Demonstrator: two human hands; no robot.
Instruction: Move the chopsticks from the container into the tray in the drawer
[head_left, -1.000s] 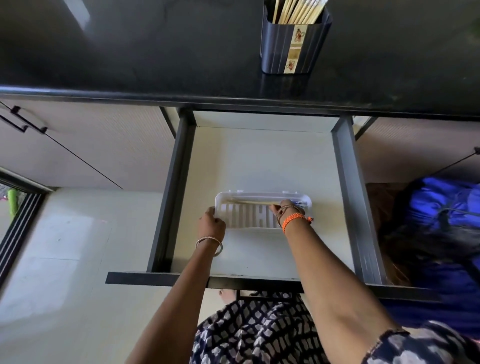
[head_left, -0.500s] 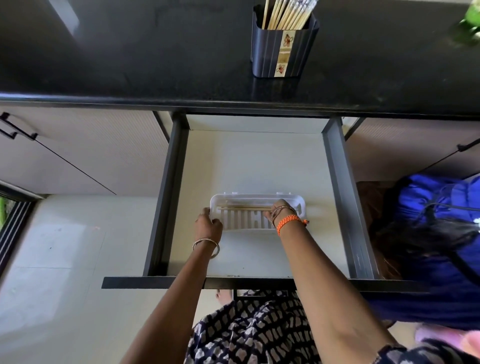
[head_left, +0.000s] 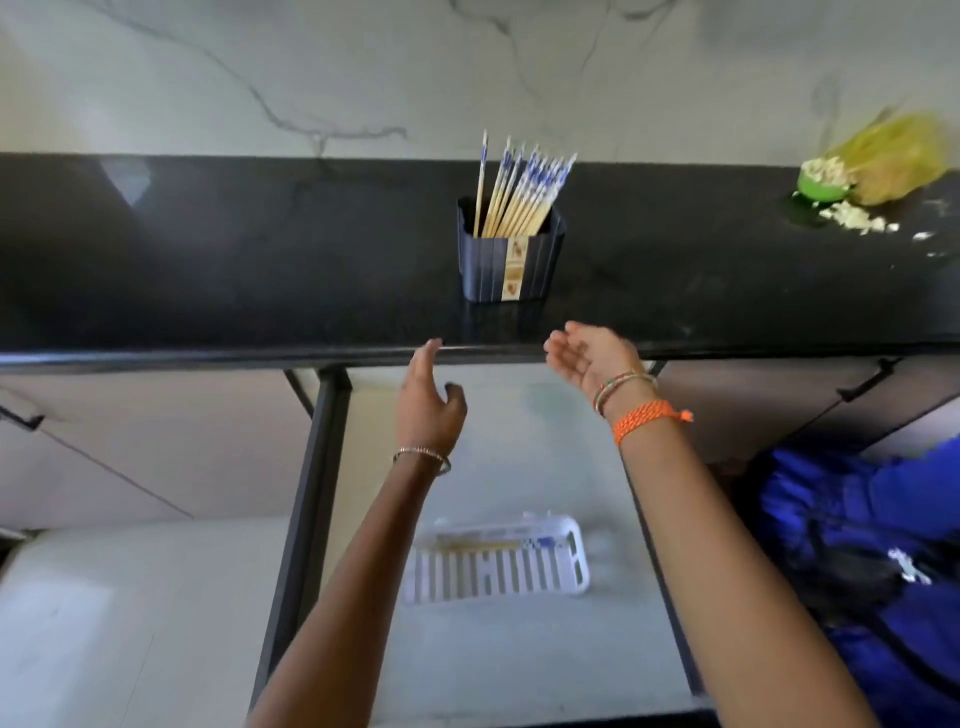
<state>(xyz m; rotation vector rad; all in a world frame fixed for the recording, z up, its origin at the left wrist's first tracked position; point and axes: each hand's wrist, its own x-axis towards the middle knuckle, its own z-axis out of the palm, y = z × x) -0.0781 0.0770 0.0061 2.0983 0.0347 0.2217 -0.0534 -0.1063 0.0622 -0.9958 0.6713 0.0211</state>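
Overhead, a pale marble wall (head_left: 208, 67) rises behind a long black countertop (head_left: 208, 249) that spans the whole view. Below its front edge an open drawer (head_left: 498, 649) with dark side rails and a pale floor extends toward the person. To the right of the drawer lies a bundle of bright blue fabric (head_left: 872, 561). A white slotted tray (head_left: 498, 566) rests on the drawer floor, and one pair of chopsticks, blurred, lies along its far side. On the countertop, directly above the drawer, a dark ribbed container (head_left: 511, 260) stands upright and holds the chopsticks (head_left: 519, 192), a leaning bunch of pale sticks with blue patterned tops. Far right on the counter sit a yellow bag (head_left: 898, 161) and a small green bowl (head_left: 823, 182), with white crumbs scattered beside them. Both arms reach up over the drawer. The left hand (head_left: 428, 400) is open and empty, fingertips near the counter edge. The right hand (head_left: 592, 353) is open too, palm turned inward, holding nothing, just short of the container.
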